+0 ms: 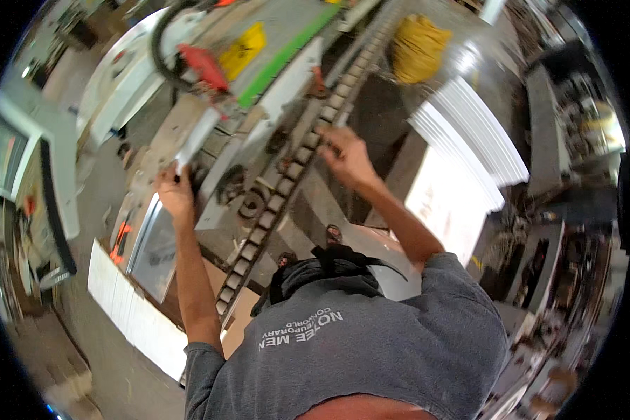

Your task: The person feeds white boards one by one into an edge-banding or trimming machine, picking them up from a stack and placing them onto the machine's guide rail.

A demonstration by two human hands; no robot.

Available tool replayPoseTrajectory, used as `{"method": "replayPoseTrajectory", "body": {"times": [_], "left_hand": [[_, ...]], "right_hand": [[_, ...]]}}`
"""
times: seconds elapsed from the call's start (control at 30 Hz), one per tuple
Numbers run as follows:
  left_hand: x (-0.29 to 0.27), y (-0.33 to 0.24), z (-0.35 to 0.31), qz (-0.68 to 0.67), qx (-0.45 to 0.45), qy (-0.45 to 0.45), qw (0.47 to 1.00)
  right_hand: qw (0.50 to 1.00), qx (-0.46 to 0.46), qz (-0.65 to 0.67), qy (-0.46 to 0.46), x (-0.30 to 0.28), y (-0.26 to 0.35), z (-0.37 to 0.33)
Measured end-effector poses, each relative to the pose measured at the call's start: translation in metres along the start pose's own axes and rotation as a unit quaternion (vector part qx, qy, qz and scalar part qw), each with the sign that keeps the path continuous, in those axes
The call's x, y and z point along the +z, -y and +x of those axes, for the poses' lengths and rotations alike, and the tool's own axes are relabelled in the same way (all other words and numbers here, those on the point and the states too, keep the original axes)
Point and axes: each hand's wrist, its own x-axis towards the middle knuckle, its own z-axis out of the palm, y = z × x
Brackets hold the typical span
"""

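My left hand (175,193) is at the near end of a white strip (198,135) on the left side of the machine. Its fingers are closed on the strip's end, though blur softens the grip. My right hand (348,159) hovers beside the chain conveyor (285,185), a long row of pale blocks running from lower left to upper right. Thumb and fingers there are bent but apart, with nothing visible between them. Between the hands lie dark round wheels (250,204) and a metal plate along the machine's side.
White panels stand in a stack (462,126) to the right, and more white boards (134,318) lie at the lower left. An orange-handled tool (122,239) rests near my left forearm. Farther off are a red part (203,66), a green-edged machine bed (287,59) and a yellow sack (420,49).
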Motion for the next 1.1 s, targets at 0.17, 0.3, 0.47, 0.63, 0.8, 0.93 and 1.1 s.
{"method": "replayPoseTrajectory", "body": {"times": [0.17,0.3,0.47,0.63,0.8,0.93,1.1], "left_hand": [[0.007,-0.031,-0.003,-0.059,0.049,0.024,0.997],[-0.005,-0.053,-0.028,-0.073,0.072,0.039,0.994],[-0.004,-0.053,-0.046,-0.125,0.089,0.039,0.987],[-0.017,-0.050,-0.062,-0.140,0.031,0.084,0.986],[-0.033,-0.052,-0.077,-0.102,0.079,0.025,0.991],[-0.066,-0.117,-0.068,-0.131,0.176,0.059,0.974],[-0.118,-0.154,-0.063,-0.128,0.301,0.122,0.937]], "right_hand": [[0.939,0.044,-0.319,-0.122,-0.178,-0.133,-0.041],[0.859,0.175,-0.474,-0.082,-0.265,-0.188,-0.086],[0.834,0.241,-0.496,-0.029,-0.298,-0.256,-0.130],[0.864,0.232,-0.445,-0.042,-0.299,-0.255,-0.129],[0.897,0.105,-0.420,-0.084,-0.282,-0.205,-0.117],[0.911,0.122,-0.392,0.048,-0.234,-0.077,-0.085],[0.966,-0.067,-0.198,0.153,-0.120,0.033,-0.058]]}}
